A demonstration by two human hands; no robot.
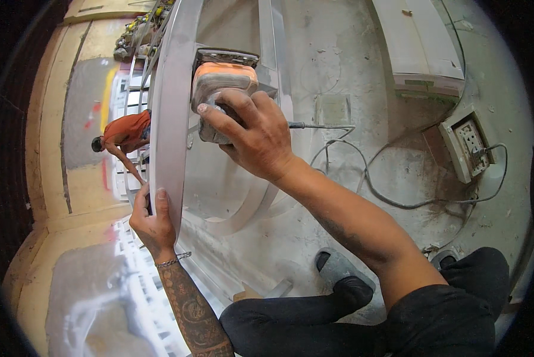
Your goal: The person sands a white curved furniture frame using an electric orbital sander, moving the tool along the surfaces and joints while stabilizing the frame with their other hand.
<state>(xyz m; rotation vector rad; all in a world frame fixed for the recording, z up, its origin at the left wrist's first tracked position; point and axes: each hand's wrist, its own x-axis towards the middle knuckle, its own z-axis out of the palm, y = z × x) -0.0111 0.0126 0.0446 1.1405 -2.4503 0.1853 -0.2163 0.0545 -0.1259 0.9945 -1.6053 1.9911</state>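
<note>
My right hand (260, 134) is closed round a dusty orange-and-grey power sander (224, 76), with its corded end toward the floor side. The sander's pad side lies against or close beside a long pale grey frame rail (170, 107); exact contact is hard to tell. Lower down, my left hand (152, 223) wraps the same rail near its lower end, thumb on the near face and fingers behind the edge. Beyond that rail, more grey bars (271, 41) and a curved piece (243, 217) belong to the frame structure.
A cable (368, 178) loops over the dusty floor to a socket box (468, 149) at the right. A long white box (424, 41) lies at the upper right. Another person (127, 131) bends over white slatted pieces at the left. My sandalled foot (344, 271) is below.
</note>
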